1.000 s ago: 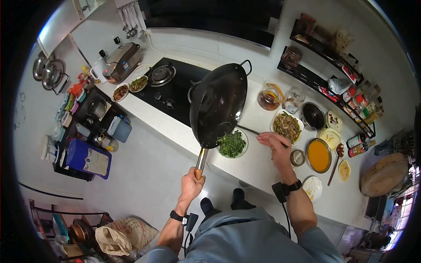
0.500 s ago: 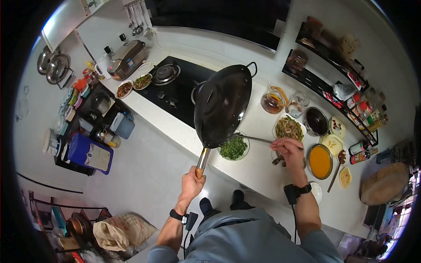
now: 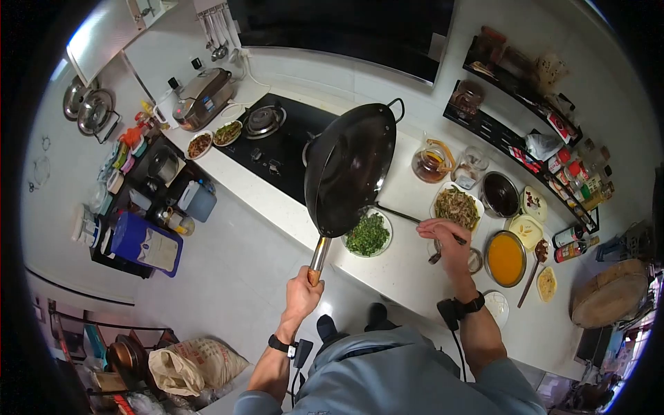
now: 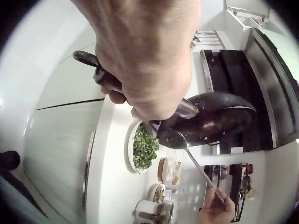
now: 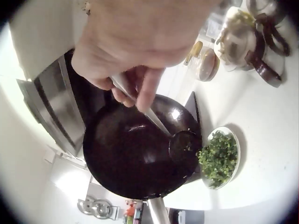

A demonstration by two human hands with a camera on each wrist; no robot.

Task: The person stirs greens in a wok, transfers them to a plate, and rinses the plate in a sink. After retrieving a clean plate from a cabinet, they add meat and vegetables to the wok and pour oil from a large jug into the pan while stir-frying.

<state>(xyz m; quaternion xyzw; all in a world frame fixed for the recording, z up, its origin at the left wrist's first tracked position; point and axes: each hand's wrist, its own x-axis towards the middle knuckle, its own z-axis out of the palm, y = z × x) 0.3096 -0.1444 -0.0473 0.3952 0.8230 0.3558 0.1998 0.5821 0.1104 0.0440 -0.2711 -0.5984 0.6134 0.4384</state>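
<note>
Mid-frame, the left hand (image 3: pixel 303 293) grips the wok (image 3: pixel 356 162); the right hand (image 3: pixel 451 243) grips a ladle (image 5: pixel 182 147), now angled more steeply, so work seemingly stays at the wok's rim.

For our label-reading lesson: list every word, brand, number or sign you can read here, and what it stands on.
No text can be read with certainty.
Sack: reddish print, too blurred.
Blue container: pale label, too blurred.
Bottles: labels too small.
Rice cooker: panel unreadable.
Wok, ladle: no lettering visible.
</note>
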